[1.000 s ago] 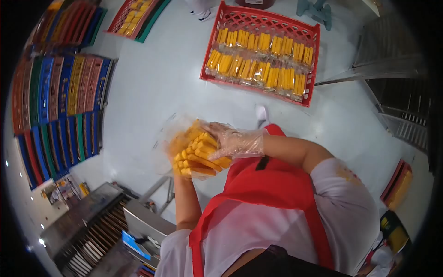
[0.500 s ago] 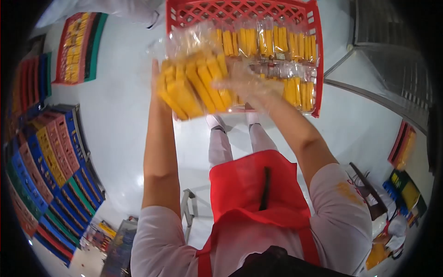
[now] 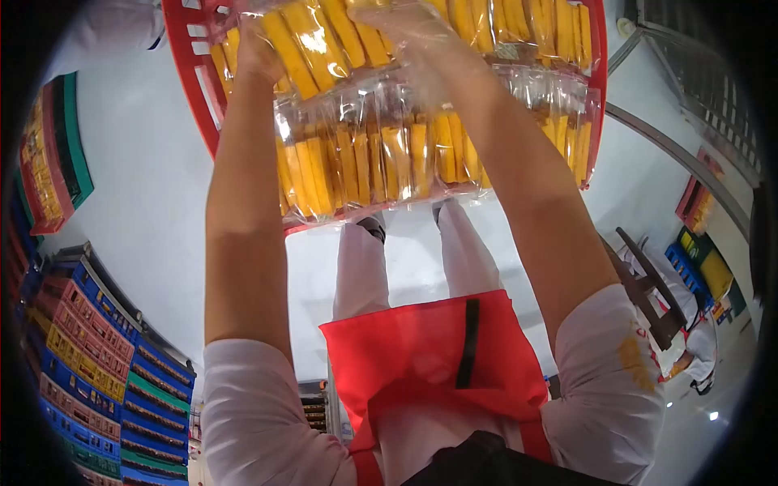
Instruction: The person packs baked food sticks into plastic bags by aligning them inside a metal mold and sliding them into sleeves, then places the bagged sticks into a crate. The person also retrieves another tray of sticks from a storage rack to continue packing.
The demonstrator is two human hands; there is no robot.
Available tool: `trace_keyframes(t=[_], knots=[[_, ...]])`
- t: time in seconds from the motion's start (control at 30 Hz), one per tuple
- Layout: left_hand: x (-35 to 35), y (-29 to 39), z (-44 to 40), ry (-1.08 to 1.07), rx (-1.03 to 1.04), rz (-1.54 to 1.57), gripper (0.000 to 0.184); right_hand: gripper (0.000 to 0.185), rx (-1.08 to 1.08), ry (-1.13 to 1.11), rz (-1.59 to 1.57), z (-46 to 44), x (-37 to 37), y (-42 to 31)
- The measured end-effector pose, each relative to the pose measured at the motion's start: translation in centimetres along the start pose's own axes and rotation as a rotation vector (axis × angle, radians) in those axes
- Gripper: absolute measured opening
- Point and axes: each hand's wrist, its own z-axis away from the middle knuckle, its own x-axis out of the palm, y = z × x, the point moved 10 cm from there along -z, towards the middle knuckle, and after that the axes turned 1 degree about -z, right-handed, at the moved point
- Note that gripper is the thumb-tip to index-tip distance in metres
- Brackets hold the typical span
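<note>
Clear plastic bags of yellow sticks are held between my two hands at the back left of a red crate. My left hand presses on their left side, its fingers partly hidden. From the right, my right hand reaches over them, slightly blurred and seemingly under a clear glove. Below the hands, a front row of similar bags stands upright along the crate's near side. More bags fill the back row to the right of my right hand.
Stacked coloured crates rise at the lower left. Another red crate with yellow goods lies at the far left. A person's white sleeve shows at the upper left. At right are a metal-framed rack and another person.
Both hands have carried the bags forward and down, from above the crate's left part into its back row. The crate appears closer, and its front row shows more fully.
</note>
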Motion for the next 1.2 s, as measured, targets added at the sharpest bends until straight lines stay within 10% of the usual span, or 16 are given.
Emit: trace_keyframes(t=[0.23,0.37,0.63,0.73,0.83,0.9,0.97,1.07,1.2], knots=[[0.1,0.1,8.4,0.137,0.088,-0.387,0.065,0.059,0.052,0.294,0.419,-1.9,-3.4,1.0],[2.7,-0.2,9.4,-0.109,0.174,-0.312,0.064,0.055,-0.005,0.233,0.252,-0.6,-3.4,2.0],[-4.4,7.6,14.7,0.062,0.342,-0.381,0.036,0.046,-0.043,0.042,0.171,-0.2,6.5,4.5],[-7.6,9.7,13.0,0.03,0.282,-0.674,0.034,0.039,-0.336,-0.096,0.722,-3.1,10.6,4.8],[-7.9,8.5,9.4,0.006,0.291,-0.72,0.034,0.039,0.275,0.07,0.856,-5.4,8.2,9.3],[-7.8,8.6,7.4,0.115,0.406,-0.918,0.037,0.039,-0.186,-0.233,1.933,-6.0,10.9,8.7],[-7.3,9.1,7.3,0.231,0.52,-1.097,0.041,0.039,-0.059,-0.117,1.537,-4.7,9.7,7.6],[-7.9,8.6,7.5,0.358,0.355,-1.266,0.05,0.02,-0.438,-0.28,1.779,-1.7,12.4,7.5],[-5.3,9.9,14.0,0.292,0.67,-1.366,0.062,0.026,-0.603,-0.142,2.001,2.4,10.9,5.4]])
